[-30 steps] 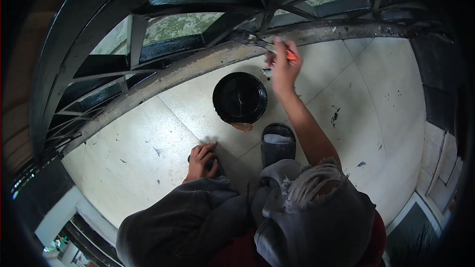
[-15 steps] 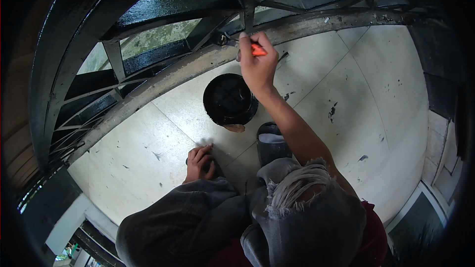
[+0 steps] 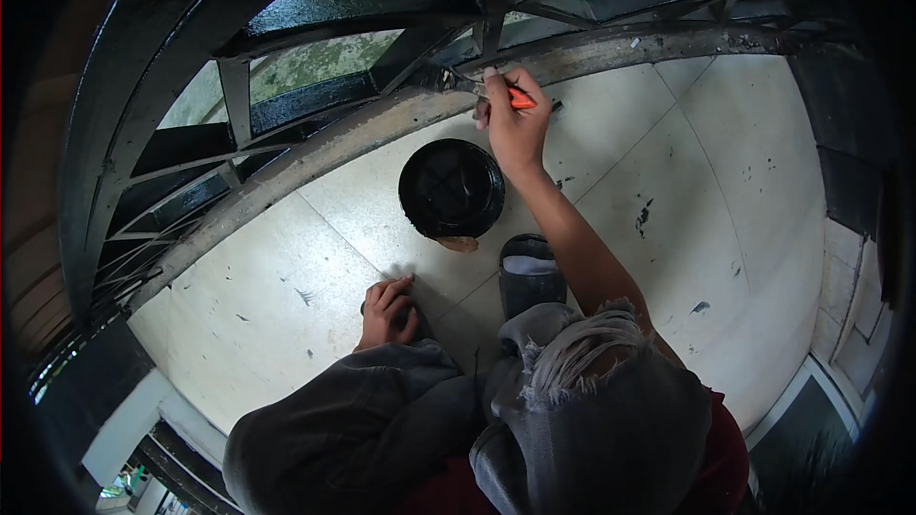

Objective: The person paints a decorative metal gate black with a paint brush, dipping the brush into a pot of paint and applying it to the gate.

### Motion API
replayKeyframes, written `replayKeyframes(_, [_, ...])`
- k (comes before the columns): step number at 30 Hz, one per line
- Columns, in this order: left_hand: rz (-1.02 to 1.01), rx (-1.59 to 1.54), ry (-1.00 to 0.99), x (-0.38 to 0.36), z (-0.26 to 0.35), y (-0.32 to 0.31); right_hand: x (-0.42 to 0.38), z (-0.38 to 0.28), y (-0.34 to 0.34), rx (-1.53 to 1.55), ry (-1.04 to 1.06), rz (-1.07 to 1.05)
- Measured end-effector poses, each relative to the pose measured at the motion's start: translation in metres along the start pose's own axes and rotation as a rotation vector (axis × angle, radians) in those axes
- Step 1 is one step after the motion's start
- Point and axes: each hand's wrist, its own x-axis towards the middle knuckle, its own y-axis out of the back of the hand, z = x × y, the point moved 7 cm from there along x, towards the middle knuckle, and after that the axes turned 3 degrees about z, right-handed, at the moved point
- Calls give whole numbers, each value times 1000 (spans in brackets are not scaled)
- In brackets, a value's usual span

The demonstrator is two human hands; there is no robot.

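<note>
My right hand [image 3: 518, 124] is closed round the orange handle [image 3: 520, 98] of a paintbrush. Its dark bristles [image 3: 441, 79] are at the foot of a black metal gate [image 3: 315, 100], by the low sill; whether they touch the metal is hard to tell. Below that hand, a round black pot [image 3: 451, 189] of dark paint stands on the floor, with a brown piece [image 3: 458, 244] at its near rim. My left hand [image 3: 386, 313] rests low in front of my left knee, fingers loosely bent and thumb apart, over a dark shape that is mostly hidden.
Pale floor tiles [image 3: 668, 229] carry dark paint spots and smears. A worn concrete sill [image 3: 277, 172] runs along under the gate. My sandalled foot [image 3: 530, 277] is close to the pot's right side. At the lower right stands a framed dark panel [image 3: 801, 439].
My right hand and the brush have shifted slightly right along the gate's foot. The whole view has also moved a little. My left hand stays where it was.
</note>
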Motion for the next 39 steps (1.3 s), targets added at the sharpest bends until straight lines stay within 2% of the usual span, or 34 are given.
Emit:
replayKeyframes(4, [3, 1, -1, -1, 0, 0, -15, 9, -20, -147, 124, -168])
replayKeyframes(5, [5, 5, 1, -2, 0, 1, -16, 6, -19, -144, 124, -170])
replayKeyframes(7, [11, -3, 1, -1, 1, 1, -11, 6, -7, -94, -46, -112])
replayKeyframes(9, [13, 4, -2, 0, 1, 1, -5, 6, -2, -74, -66, -69])
replayKeyframes(11, [8, 8, -3, -1, 2, 1, -3, 4, -4, -26, 42, -63])
replayKeyframes(13, [-1, 1, 9, 0, 2, 1, -15, 11, -14, -133, 33, -172])
replayKeyframes(15, [-1, 6, 3, -1, 1, 1, -21, 3, -13, -171, 81, -193])
replayKeyframes(17, [5, 11, 1, 1, 1, 1, -18, 2, -1, -123, -63, -133])
replayKeyframes(19, [0, -5, 7, 0, 2, 2, -19, -1, 5, -142, -75, -127])
replayKeyframes(23, [4, -5, 11, 1, 2, 2, -10, 4, 3, -83, -20, -124])
replayKeyframes(25, [-2, -8, -7, 0, 1, 2, -6, 1, 4, -39, 109, -50])
replayKeyframes(27, [2, -6, -12, 0, 0, 1, -14, 12, -5, -137, 42, -148])
replayKeyframes(28, [2, -4, -15, 0, 0, 1, -19, 4, -16, -155, 151, -219])
replayKeyframes(33, [5, -18, -7, -2, -2, 1, -15, -8, -4, -180, 76, -137])
replayKeyframes(37, [17, -17, -6, -1, 1, 2, -18, -5, -1, -262, 267, -243])
replayKeyframes(39, [27, -29, -4, 1, 1, 5, -25, -31, 2, -577, 582, -230])
